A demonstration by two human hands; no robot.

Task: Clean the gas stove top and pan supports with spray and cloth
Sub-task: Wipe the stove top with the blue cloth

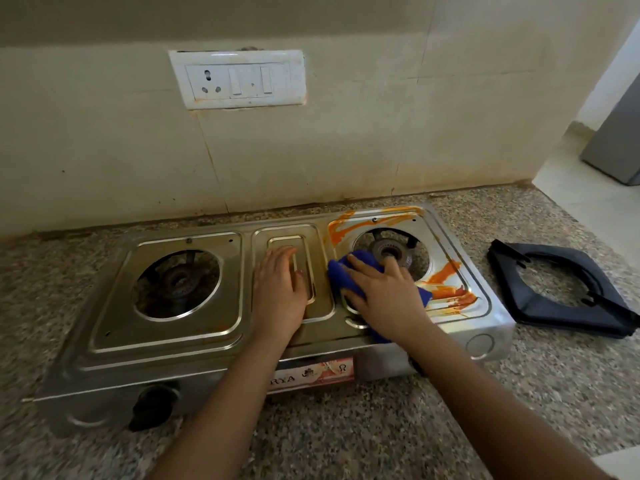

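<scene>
Now left hand [280, 289] lies flat on stove [166, 341], right hand [384, 292] flat pressing cloth [337, 271].

Blue cloth [337, 271] lies on orange-smeared steel stove [104, 341].

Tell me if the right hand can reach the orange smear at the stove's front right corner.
Probably yes: the right hand, on the blue cloth, lies beside the orange smear, nothing between.
</scene>
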